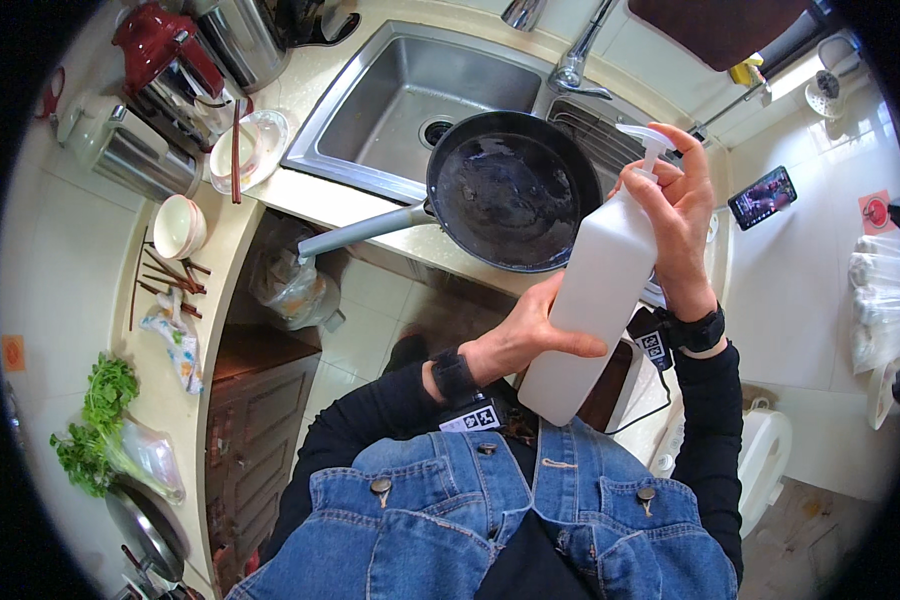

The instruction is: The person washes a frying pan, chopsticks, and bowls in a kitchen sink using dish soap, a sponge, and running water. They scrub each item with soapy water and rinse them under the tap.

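Tilted in front of my body is a large white pump bottle [597,290]. My left hand [535,335] is wrapped round its lower side, thumb across the front. Up at the neck, my right hand [675,205] grips the bottle just below the white pump head [646,135]. Beyond the bottle, a dark frying pan [510,190] lies over the front edge of the sink, its inside wet and shiny. Its grey handle [365,230] sticks out to the left over the counter edge. The bottle covers a little of the pan's right rim.
The steel sink [370,110] has a faucet [570,72] behind it. Left on the counter stand bowls [177,227], chopsticks [175,275], a plate [270,150] and leafy greens [105,420]. A bagged bin [295,290] is below. A phone [763,198] is at the right.
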